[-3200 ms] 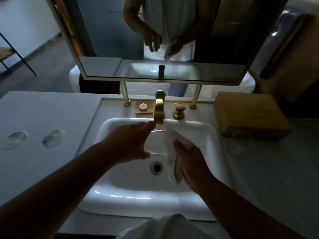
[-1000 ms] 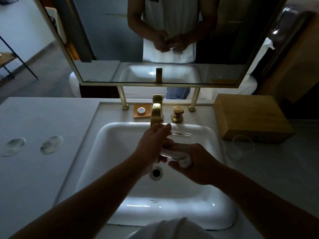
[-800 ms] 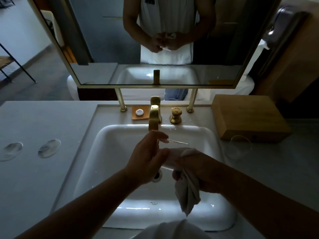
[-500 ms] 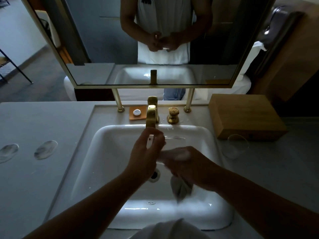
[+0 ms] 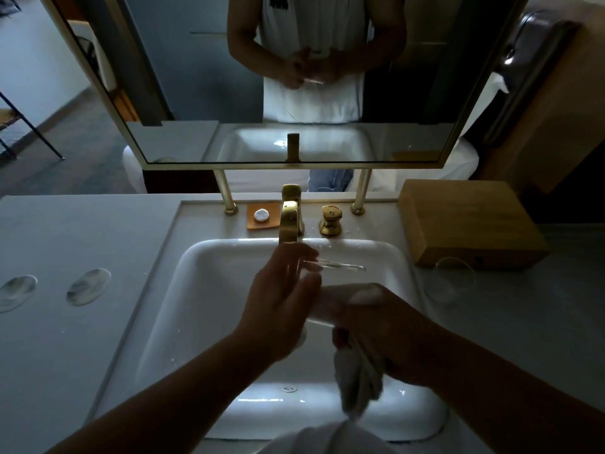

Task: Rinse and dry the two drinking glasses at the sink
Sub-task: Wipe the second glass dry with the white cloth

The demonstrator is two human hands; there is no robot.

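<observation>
Drying a clear glass over the white basin

The left hand curls its fingers round a clear, smooth drinking glass held above the sink, rim toward the brass tap; the right hand clutches a soft white cloth against it, the loose end hanging crumpled. A second glass stands on the grey counter right of the sink, just in front of a plain wooden box. No writing is legible anywhere.
</observation>
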